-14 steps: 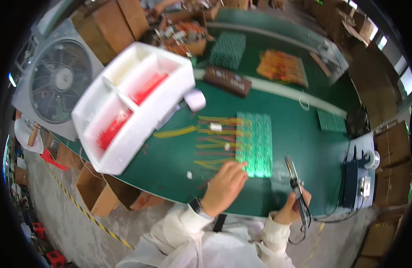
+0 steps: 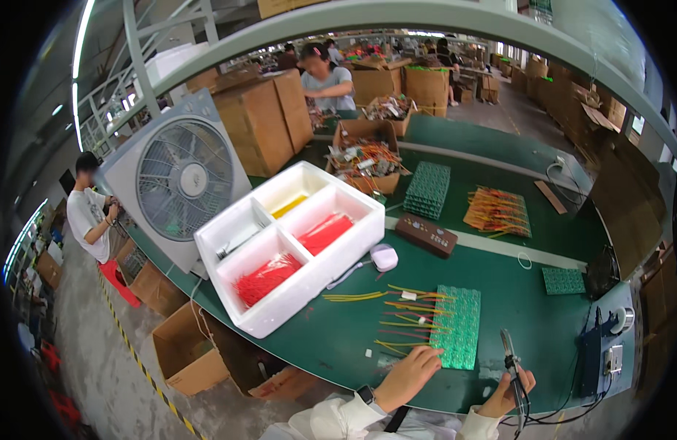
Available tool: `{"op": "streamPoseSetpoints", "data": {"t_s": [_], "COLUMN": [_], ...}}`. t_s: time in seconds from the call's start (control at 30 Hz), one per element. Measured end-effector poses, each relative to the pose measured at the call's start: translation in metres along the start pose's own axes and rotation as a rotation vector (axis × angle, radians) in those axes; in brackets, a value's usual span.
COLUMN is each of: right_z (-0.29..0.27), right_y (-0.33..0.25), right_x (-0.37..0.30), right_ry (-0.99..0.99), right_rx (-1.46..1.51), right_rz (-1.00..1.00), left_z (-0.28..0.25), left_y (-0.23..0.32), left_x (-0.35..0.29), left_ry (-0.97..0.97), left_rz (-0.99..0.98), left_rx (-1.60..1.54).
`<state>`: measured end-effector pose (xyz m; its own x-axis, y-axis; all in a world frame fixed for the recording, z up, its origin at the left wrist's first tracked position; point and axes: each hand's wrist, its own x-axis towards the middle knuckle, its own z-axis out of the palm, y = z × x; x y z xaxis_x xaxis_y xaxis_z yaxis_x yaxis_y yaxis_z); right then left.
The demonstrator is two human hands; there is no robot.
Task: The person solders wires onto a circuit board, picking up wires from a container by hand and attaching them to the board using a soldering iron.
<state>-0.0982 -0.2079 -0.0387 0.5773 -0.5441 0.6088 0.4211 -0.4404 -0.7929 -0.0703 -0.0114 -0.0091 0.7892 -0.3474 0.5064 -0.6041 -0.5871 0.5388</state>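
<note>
My left hand (image 2: 407, 380), fingers bent and drawn together, rests at the near left corner of a green circuit board panel (image 2: 463, 317). What its fingertips pinch is too small to make out. Yellow and red wires (image 2: 403, 323) stretch leftward from the panel, two with small white connectors. Right of the panel, my right hand (image 2: 507, 394) is closed round a soldering iron (image 2: 511, 361), its tip pointing up and away from me. Farther left on the green table lies a loose bunch of yellow wires (image 2: 355, 297).
A white foam box (image 2: 259, 317) holds red and yellow wires in compartments. Behind it stand a box fan (image 2: 184, 176) and cartons. A brown control box (image 2: 426, 235), stacked green boards (image 2: 427, 189) and a wired panel (image 2: 498, 211) lie beyond. The soldering station (image 2: 599, 352) sits right. Other people work farther off.
The view has tilted upward, so the table sits lower in the picture and more of the workshop shows. Both hands stay near the panel, the right still holding the soldering iron.
</note>
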Motion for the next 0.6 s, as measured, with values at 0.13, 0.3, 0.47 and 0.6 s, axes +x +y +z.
{"op": "streamPoseSetpoints", "data": {"t_s": [0.13, 0.3, 0.47, 0.6], "right_z": [-0.003, -0.012, -0.006, 0.028], "right_y": [0.006, 0.031, 0.057, 0.031], "right_x": [-0.006, -0.002, 0.013, 0.046], "right_ry": [0.085, 0.089, 0.174, 0.25], "right_rx": [0.125, -0.033, -0.12, 0.015], "right_rz": [0.216, 0.35, 0.237, 0.252], "left_z": [0.0, 0.0, -0.008, -0.008], "left_y": [0.003, 0.005, 0.008, 0.016], "left_x": [-0.009, -0.023, -0.024, -0.028], "left_ry": [-0.053, -0.044, -0.055, -0.013], "left_rz": [0.042, 0.065, 0.061, 0.045], "left_rx": [0.005, 0.034, 0.098, 0.027]}}
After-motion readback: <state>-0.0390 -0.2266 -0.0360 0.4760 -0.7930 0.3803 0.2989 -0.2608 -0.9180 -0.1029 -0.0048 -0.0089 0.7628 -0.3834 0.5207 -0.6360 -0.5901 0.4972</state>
